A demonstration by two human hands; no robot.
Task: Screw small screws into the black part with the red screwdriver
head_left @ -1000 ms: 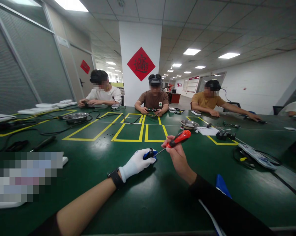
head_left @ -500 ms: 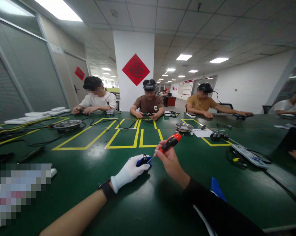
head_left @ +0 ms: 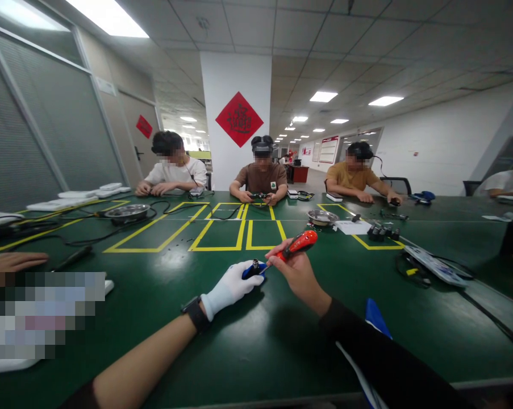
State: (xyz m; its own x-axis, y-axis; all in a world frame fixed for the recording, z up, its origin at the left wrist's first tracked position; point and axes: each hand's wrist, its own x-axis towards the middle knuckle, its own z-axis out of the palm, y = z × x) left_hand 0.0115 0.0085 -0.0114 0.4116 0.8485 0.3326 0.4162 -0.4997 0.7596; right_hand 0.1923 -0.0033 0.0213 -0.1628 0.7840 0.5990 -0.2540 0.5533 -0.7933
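Note:
My left hand (head_left: 230, 287), in a white glove with a black wristband, is closed round a small blue part (head_left: 253, 269) with a dark metal fitting on top, held down on the green table (head_left: 256, 346). My right hand (head_left: 297, 274), bare and in a black sleeve, grips a red-and-black-handled screwdriver (head_left: 297, 244). Its thin shaft slants down to the left and its tip meets the blue part.
Three people sit across the table, a fourth at the far right. Yellow tape boxes (head_left: 222, 230), two metal bowls (head_left: 127, 213) (head_left: 322, 217), black cables, a paper sheet (head_left: 352, 227) and small black parts (head_left: 383, 232) lie beyond. Another person's hand (head_left: 9, 262) rests at left. A blue item (head_left: 375, 318) lies by my right arm.
My hands stay together on the blue part, the screwdriver handle tilting slightly lower. A person's hand has appeared at the left edge. The view shifted a little.

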